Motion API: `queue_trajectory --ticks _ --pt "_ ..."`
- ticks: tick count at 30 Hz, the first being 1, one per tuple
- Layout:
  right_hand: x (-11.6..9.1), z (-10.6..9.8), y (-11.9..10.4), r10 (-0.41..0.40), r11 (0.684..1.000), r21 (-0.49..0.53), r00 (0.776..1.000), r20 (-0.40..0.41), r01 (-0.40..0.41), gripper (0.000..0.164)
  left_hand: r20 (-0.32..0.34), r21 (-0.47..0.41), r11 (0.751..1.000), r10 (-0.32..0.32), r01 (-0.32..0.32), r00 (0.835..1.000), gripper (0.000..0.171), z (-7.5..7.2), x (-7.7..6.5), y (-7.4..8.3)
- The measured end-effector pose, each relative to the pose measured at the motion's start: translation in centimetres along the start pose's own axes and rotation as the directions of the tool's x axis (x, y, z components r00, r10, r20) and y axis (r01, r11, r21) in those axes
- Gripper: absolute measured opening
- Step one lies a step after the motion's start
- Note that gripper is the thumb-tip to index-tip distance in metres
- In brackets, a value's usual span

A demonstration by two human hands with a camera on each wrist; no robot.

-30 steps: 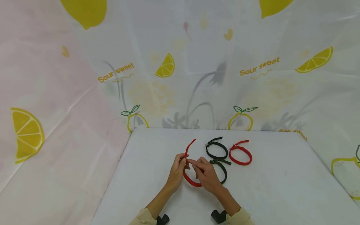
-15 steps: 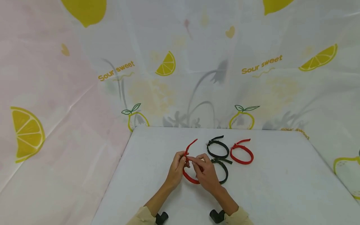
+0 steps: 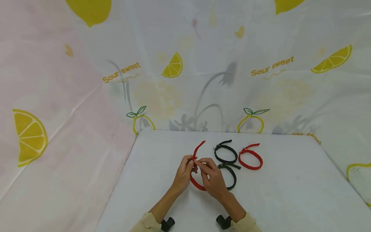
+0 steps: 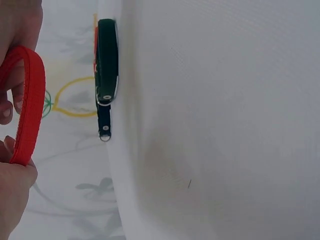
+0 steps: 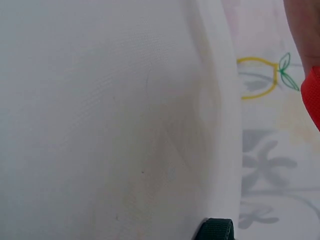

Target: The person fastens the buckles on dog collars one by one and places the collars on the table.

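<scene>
A red pet collar (image 3: 198, 184) hangs as a loop between the hands above the table, its free strap end pointing up and away. My left hand (image 3: 182, 176) grips it where the strap end meets the loop, thumb on the near side. From the right, my right hand (image 3: 214, 181) pinches at the same spot with thumb and index finger; the fingers hide the buckle area. In the left wrist view the red band (image 4: 32, 102) shows between both hands. The right wrist view catches just a piece of red band (image 5: 312, 95) at its edge.
Beyond the hands, a black collar (image 3: 225, 154) and another red collar (image 3: 250, 160) lie on the white table (image 3: 290, 193). A dark green collar (image 3: 233, 177) lies partly behind my right hand. A lemon-print cloth (image 3: 185, 96) hangs behind the table.
The right index finger, stretched out straight earlier, has drawn in so that the right fingertips sit closer to the left ones. The strap end has shifted slightly right. The other collars stay put.
</scene>
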State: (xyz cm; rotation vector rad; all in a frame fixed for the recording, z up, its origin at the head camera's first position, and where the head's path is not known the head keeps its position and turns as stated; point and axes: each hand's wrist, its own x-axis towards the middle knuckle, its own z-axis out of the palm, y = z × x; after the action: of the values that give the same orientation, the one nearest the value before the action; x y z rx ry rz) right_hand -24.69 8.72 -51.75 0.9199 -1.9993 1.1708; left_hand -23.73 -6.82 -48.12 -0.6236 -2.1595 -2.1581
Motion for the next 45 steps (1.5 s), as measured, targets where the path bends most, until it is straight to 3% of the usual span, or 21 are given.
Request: queue_trajectory --ticks 9,12,14,17,20,23,25,29,31,33,35,36,39,41,43,45 --pt "-0.1 -0.3 0.3 0.059 0.996 0.066 0.997 0.049 -0.062 0.035 -0.008 0.011 1.0 -0.026 0.026 1.0 0.029 -0.3 0.0 -0.3" --pt "0.1 -0.6 -0.8 0.192 0.972 0.13 0.98 0.042 -0.196 0.029 -0.021 0.02 0.999 -0.024 0.025 0.999 0.028 -0.5 0.0 -0.4" --pt "0.4 -0.9 -1.6 0.311 0.932 0.185 0.95 0.036 -0.312 0.028 -0.027 0.026 1.0 -0.011 0.012 1.0 0.028 -0.5 -0.1 -0.5" --pt "0.5 -1.3 -2.3 0.487 0.831 0.282 0.872 0.048 -0.479 0.032 -0.032 0.053 0.999 0.009 -0.007 0.999 0.028 -0.5 -0.1 -0.8" --pt "0.1 -1.1 -1.4 0.603 0.73 0.36 0.796 0.06 -0.58 0.037 -0.041 0.089 0.996 0.022 -0.018 0.999 0.027 -0.7 0.0 -1.0" --pt "-0.5 -0.9 -0.1 0.671 0.65 0.416 0.738 0.079 -0.636 0.039 -0.037 0.106 0.994 0.011 -0.007 0.999 0.027 -0.9 0.0 -1.1" --pt "-0.8 -0.8 0.4 0.699 0.607 0.444 0.709 0.097 -0.659 0.041 -0.017 0.092 0.996 -0.014 0.016 1.0 0.029 -1.0 0.1 -1.1" --pt "-1.0 -1.1 0.6 0.707 0.574 0.462 0.694 0.137 -0.676 0.056 0.011 0.094 0.994 -0.064 0.063 0.998 0.026 -1.3 0.2 -1.1" --pt "-1.1 -1.1 0.6 0.704 0.581 0.449 0.696 0.143 -0.679 0.069 0.016 0.111 0.992 -0.069 0.066 0.998 0.024 -1.4 0.2 -1.2" --pt "-1.1 -1.2 0.6 0.692 0.607 0.427 0.71 0.129 -0.67 0.083 0.019 0.124 0.99 -0.068 0.065 0.998 0.022 -1.5 0.2 -1.4" --pt "-1.1 -1.3 0.7 0.673 0.652 0.392 0.734 0.095 -0.649 0.094 0.028 0.118 0.991 -0.064 0.06 0.998 0.022 -1.5 0.2 -1.5" --pt "-1.1 -1.3 0.8 0.654 0.69 0.351 0.753 0.073 -0.633 0.096 0.034 0.11 0.992 -0.063 0.059 0.997 0.022 -1.5 0.2 -1.6" --pt "-1.1 -1.5 1.0 0.564 0.81 0.182 0.826 0.013 -0.557 0.09 0.052 0.092 0.994 -0.054 0.05 0.997 0.023 -1.6 0.2 -1.7" --pt "-1.2 -1.7 1.2 0.492 0.87 0.05 0.871 -0.016 -0.49 0.075 0.067 0.088 0.995 -0.049 0.043 0.997 0.023 -1.7 0.3 -1.8" --pt "-1.4 -1.8 1.3 0.433 0.9 -0.048 0.901 -0.028 -0.434 0.061 0.078 0.097 0.995 -0.038 0.03 0.996 0.023 -1.7 0.3 -1.8" --pt "-1.5 -1.9 1.4 0.397 0.913 -0.093 0.917 -0.027 -0.398 0.05 0.084 0.116 0.993 -0.022 0.012 0.996 0.024 -1.7 0.2 -1.9"
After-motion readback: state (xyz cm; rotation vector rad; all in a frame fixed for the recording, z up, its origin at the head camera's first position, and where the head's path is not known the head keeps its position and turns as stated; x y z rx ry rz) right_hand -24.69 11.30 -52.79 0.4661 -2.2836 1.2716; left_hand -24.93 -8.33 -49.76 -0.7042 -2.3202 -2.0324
